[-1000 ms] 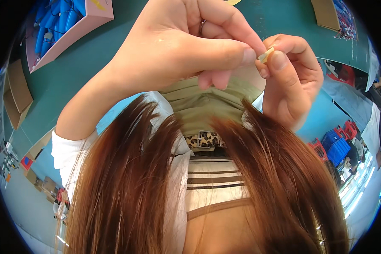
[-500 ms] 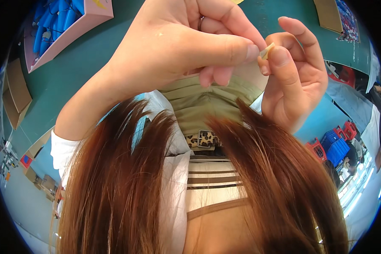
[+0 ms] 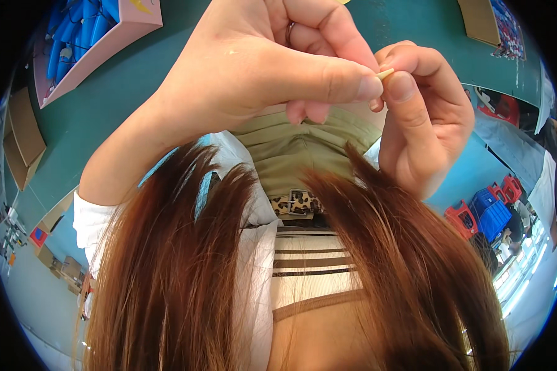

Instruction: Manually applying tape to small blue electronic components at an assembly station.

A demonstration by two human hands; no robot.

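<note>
Change since earlier frame: both hands have stayed pinched together at the same spot; the right hand's index finger, raised 0.5 s ago, has curled back down over the small piece.
Left hand: left hand [image 3: 260,68] fills the upper middle, fingers curled in, thumb stretched right. A ring sits on 1 curled finger.
Left grasp: clenched; its thumb tip presses on the small pale piece [image 3: 385,73].
Right hand: right hand [image 3: 424,117] at upper right, fingers bent, thumb upright, its tip against the same piece.
Right grasp: pinching the piece between thumb and index finger.
Piece location: held in the air between the 2 thumb tips, above the lap; only a thin tan sliver shows, too small to tell its kind.
Table: green table [image 3: 117,93] lies behind the hands.
Tray: pink tray [image 3: 143,18] at upper left holds blue tubes [image 3: 80,28].
Boxes: flat cardboard boxes [image 3: 21,139] at the left table edge; another cardboard box [image 3: 479,18] at upper right.
Crates: red and blue crates [image 3: 486,210] on the floor at right, well apart from the hands.
Foreground: long reddish-brown hair [image 3: 167,278] hangs in 2 locks over a striped top [image 3: 309,266], a leopard-print belt [image 3: 297,203] and khaki trousers [image 3: 291,148].
</note>
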